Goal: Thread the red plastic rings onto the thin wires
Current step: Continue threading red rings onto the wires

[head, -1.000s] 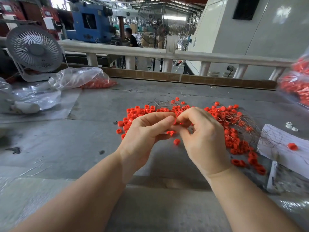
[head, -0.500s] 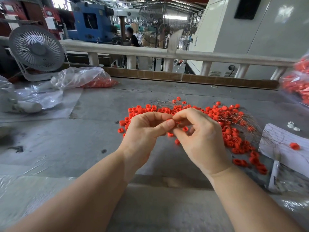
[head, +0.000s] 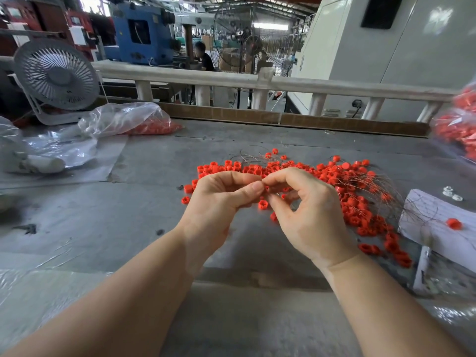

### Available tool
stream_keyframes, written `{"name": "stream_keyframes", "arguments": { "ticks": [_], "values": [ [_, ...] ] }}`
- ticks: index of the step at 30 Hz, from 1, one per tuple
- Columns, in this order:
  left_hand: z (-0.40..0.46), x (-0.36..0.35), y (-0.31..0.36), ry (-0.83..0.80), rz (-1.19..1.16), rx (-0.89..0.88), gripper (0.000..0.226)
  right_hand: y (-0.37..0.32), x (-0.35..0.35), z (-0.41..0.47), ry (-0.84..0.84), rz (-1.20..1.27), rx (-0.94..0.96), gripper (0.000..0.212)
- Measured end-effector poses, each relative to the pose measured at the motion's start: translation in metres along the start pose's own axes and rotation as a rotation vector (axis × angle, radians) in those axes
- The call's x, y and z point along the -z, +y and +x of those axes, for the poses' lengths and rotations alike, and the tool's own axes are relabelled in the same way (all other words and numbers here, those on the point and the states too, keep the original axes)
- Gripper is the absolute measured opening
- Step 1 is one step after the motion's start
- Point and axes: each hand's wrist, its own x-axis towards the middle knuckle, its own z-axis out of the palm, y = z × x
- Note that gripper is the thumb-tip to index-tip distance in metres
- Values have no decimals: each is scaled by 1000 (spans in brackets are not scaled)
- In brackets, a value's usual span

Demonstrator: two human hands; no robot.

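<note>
Both bare forearms reach in from the near edge and converge above the scatter of red rings (head: 342, 191); the left hand (head: 219, 202) sits just left of the heap's near edge, back toward the camera, fingers curled, thumb laid forward against the forefinger in a pinch. The right hand (head: 306, 210) meets it fingertip to fingertip — its forefinger arched over, thumb below, remaining fingers loosely bent; what the pinches hold is too small to tell.
</note>
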Motion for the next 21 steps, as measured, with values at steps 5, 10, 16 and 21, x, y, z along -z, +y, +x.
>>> {"name": "stream_keyframes", "arguments": {
  "ticks": [5, 10, 16, 21],
  "values": [
    [1, -1, -4, -12, -48, -52, 17, 3, 3, 1, 21, -81, -9, 15],
    [3, 1, -5, 64, -63, -60, 8, 10, 9, 4, 57, -185, -82, 4],
    [6, 5, -5, 194, -70, -13, 7, 24, 21, 7, 146, -323, -152, 6],
    [4, 1, -4, 123, -32, 12, 7, 33, 27, 8, 165, -405, -177, 9]
  ]
}}
